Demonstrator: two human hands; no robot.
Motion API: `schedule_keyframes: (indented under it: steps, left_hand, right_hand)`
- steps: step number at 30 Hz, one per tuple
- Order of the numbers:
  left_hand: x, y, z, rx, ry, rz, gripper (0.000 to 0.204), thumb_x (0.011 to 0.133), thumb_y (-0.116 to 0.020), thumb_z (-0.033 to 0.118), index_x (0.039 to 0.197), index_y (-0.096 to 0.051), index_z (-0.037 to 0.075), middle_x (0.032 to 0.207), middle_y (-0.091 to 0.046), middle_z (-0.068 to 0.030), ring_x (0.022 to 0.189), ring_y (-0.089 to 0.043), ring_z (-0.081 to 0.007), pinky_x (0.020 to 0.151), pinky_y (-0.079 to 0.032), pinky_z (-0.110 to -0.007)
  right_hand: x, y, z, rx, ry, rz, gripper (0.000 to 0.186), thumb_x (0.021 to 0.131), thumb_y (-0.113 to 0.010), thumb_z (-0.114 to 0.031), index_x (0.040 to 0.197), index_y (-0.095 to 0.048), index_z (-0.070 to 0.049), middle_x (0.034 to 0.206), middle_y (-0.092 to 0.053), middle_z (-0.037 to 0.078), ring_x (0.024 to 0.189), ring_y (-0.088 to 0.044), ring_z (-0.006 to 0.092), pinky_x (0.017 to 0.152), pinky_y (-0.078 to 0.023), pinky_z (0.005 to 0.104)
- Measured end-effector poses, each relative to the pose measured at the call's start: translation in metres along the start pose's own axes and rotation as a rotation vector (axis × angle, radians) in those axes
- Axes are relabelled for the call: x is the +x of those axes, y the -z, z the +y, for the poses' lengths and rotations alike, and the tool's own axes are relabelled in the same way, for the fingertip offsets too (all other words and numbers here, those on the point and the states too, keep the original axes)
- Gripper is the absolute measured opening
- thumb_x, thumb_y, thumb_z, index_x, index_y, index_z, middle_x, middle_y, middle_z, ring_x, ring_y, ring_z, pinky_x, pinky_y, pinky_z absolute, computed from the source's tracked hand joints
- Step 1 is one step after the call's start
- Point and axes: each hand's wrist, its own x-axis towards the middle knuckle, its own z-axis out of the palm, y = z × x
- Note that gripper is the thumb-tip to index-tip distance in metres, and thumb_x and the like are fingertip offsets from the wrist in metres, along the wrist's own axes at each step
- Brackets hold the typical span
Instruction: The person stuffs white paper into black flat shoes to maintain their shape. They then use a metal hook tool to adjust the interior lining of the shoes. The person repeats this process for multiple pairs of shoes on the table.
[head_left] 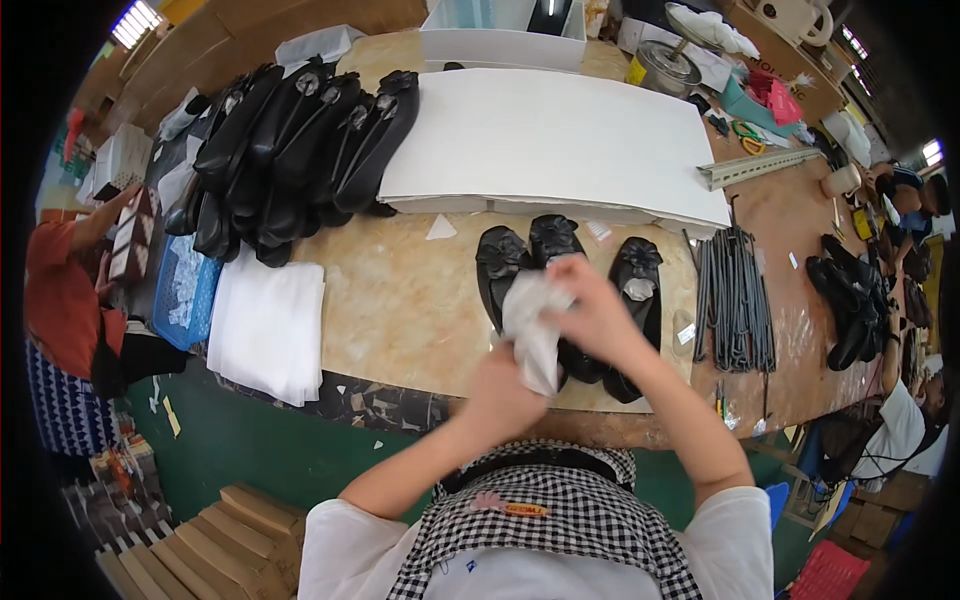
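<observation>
A crumpled sheet of white tissue paper is stretched between my two hands above the near edge of the table. My left hand is closed round its lower end. Higher up, the fingers of my right hand pinch its upper right side. Just beneath lie black flat shoes with flower trims: one shoe at left, a second shoe behind the paper, and a third shoe at right with pale stuffing in its opening. My hands and the paper hide parts of the first two.
Many black shoes are heaped at the back left. White paper sheets lie by a blue basket. A stack of white card fills the back; metal rods lie at right. Other people work at both sides.
</observation>
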Motion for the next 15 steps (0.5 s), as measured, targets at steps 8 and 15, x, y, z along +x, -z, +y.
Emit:
schedule_keyframes:
  steps: [8, 15]
  left_hand:
    - [-0.008, -0.025, 0.003, 0.152, -0.106, -0.129, 0.026, 0.083, -0.067, 0.026, 0.071, -0.069, 0.003, 0.091, -0.071, -0.0158, 0.09, -0.067, -0.0296, 0.086, -0.047, -0.042]
    - [0.0, -0.029, 0.007, 0.17, -0.238, -0.037, 0.027, 0.08, -0.072, 0.023, 0.067, -0.068, 0.0, 0.09, -0.072, -0.0193, 0.091, -0.068, -0.0296, 0.085, -0.046, -0.041]
  right_hand:
    - [0.042, -0.078, 0.016, -0.724, 0.249, 0.003, 0.013, 0.079, -0.063, -0.014, 0.088, -0.07, -0.008, 0.095, -0.055, 0.012, 0.091, -0.059, 0.0302, 0.082, -0.048, 0.0398]
    - [0.06, -0.068, 0.032, -0.798, 0.072, 0.149, 0.056, 0.073, -0.08, -0.028, 0.122, -0.059, -0.008, 0.099, -0.063, 0.009, 0.093, -0.064, 0.0262, 0.082, -0.047, 0.0394]
